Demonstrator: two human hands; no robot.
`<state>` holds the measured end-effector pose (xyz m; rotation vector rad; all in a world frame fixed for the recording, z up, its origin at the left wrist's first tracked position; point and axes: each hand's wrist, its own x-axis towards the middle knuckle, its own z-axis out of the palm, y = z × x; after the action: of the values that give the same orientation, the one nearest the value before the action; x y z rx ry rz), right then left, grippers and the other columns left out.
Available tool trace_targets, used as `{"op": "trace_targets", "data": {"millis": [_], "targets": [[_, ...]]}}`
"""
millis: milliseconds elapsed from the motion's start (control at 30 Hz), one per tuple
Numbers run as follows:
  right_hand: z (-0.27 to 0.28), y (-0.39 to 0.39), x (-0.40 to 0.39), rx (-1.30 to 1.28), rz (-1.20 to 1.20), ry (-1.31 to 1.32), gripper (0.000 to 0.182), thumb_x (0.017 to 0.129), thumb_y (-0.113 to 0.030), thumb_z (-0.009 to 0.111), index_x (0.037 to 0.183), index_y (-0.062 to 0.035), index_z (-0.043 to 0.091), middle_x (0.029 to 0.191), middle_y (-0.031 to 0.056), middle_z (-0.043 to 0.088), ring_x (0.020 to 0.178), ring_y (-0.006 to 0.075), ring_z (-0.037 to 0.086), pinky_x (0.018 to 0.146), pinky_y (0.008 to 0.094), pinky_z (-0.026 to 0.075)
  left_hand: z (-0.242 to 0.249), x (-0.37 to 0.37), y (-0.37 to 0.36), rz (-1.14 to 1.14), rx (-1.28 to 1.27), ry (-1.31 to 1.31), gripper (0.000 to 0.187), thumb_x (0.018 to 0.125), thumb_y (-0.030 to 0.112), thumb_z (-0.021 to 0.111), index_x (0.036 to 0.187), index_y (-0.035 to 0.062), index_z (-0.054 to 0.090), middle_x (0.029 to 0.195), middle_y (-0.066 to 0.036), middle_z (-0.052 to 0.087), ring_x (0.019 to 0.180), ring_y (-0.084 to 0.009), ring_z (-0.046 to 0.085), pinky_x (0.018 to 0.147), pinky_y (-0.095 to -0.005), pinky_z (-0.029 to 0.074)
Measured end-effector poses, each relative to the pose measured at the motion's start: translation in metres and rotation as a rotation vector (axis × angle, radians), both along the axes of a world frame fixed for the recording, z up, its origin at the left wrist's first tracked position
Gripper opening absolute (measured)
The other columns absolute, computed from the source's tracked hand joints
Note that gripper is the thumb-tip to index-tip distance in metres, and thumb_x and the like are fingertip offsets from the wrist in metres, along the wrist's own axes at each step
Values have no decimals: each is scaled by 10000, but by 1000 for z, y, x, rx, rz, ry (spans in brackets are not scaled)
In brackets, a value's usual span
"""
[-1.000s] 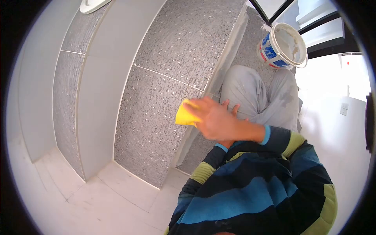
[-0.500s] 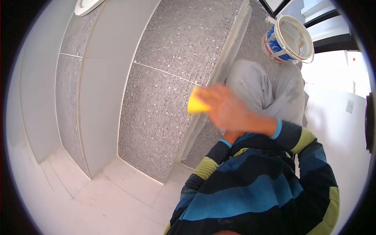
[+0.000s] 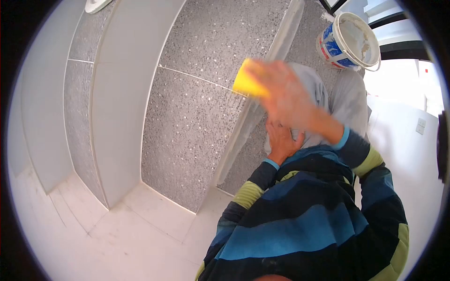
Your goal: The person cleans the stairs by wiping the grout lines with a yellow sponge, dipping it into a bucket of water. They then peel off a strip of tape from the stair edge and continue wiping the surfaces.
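Observation:
My right hand (image 3: 283,91), smeared by motion, grips a yellow sponge (image 3: 251,80), whose exact shape is blurred. The sponge is over the speckled grey stair tread (image 3: 187,117), beside its pale joint line and close to the smeared edge strip (image 3: 234,136). Below it, my left hand (image 3: 282,143) lies on my thigh with its fingers apart and nothing in it. Part of the left hand's fingers is hidden behind the right hand and wrist.
A white bucket (image 3: 335,49) with blue and red markings and pale residue inside stands by my knees (image 3: 349,89). Grey risers (image 3: 124,93) and another speckled tread (image 3: 77,93) are on the left. Pale floor tiles (image 3: 145,220) lie at lower left.
My right hand and the sponge have moved up along the tread edge and slightly right. More of my left hand now shows on the thigh. The view has shifted slightly.

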<state>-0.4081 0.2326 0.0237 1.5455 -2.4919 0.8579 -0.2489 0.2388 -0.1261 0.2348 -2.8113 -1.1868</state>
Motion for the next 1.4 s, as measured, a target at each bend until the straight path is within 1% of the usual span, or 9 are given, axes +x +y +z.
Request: {"op": "trace_targets", "data": {"millis": [300, 500, 567, 867, 933, 1133, 1267, 1333, 1400], "targets": [[3, 0, 56, 117, 217, -273, 540, 751, -132, 557, 1264, 19, 484, 1256, 164, 518, 999, 312, 526, 813, 442, 421, 28, -16, -8, 199, 4, 118, 690, 775, 374, 644, 1365, 90, 426, 1409, -201, 355, 1304, -363, 324, 1082, -496, 220], [-25, -3, 27, 120, -27, 104, 591, 724, -131, 591, 1275, 35, 456, 1228, 217, 515, 1005, 328, 525, 850, 459, 413, 29, -12, -9, 97, -12, -20, 691, 774, 360, 659, 1366, 83, 434, 1393, -173, 408, 1311, -326, 328, 1073, -494, 252], [-19, -1, 65, 27, 116, -227, 639, 717, -116, 618, 1307, 29, 420, 1172, 210, 544, 969, 340, 526, 853, 470, 409, 43, -16, -12, 155, -39, 81, 698, 747, 434, 696, 1316, 96, 473, 1430, -200, 324, 1328, -336, 292, 1085, -494, 212], [-19, -2, 65, -8, 13, -273, 651, 760, -155, 612, 1345, 14, 381, 1146, 197, 559, 950, 357, 532, 880, 465, 413, -39, -2, 5, 147, 286, 66, 645, 751, 342, 693, 1302, 90, 472, 1401, -196, 340, 1297, -341, 311, 1050, -513, 250], [-19, 1, 75, 69, 92, -271, 646, 781, -175, 608, 1352, 10, 368, 1179, 195, 556, 947, 356, 538, 894, 458, 416, 24, -19, -5, 182, 129, 135, 667, 753, 335, 660, 1325, 80, 429, 1402, -185, 339, 1276, -354, 333, 1044, -516, 257], [18, 13, -14, -442, 89, -1327, 611, 845, -321, 640, 1343, -62, 399, 1204, 90, 562, 1134, 230, 524, 951, 369, 420, 32, -17, -9, 153, 1, 103, 581, 716, 327, 671, 1203, 64, 492, 1341, -272, 321, 1238, -425, 309, 1013, -523, 255], [16, 3, -45, -353, -81, -794, 602, 774, -279, 697, 1276, -48, 458, 1123, 101, 596, 1048, 246, 574, 864, 356, 474, 37, -23, -11, 153, 8, 197, 581, 714, 318, 671, 1202, 62, 488, 1341, -276, 322, 1237, -430, 308, 1012, -530, 250], [18, -8, -52, -199, -204, 105, 505, 724, -182, 680, 1174, -8, 532, 1026, 130, 610, 928, 249, 596, 769, 360, 495, 36, -21, -12, 144, 13, 203, 582, 713, 310, 669, 1207, 61, 488, 1338, -279, 325, 1234, -430, 311, 1013, -529, 249], [8, -24, -62, -107, -209, 199, 464, 697, -150, 659, 1119, 9, 553, 1003, 142, 603, 898, 255, 586, 754, 362, 489, 37, -21, -14, 140, 16, 208, 588, 710, 310, 672, 1210, 63, 486, 1339, -278, 327, 1234, -430, 313, 1014, -531, 247]]}}
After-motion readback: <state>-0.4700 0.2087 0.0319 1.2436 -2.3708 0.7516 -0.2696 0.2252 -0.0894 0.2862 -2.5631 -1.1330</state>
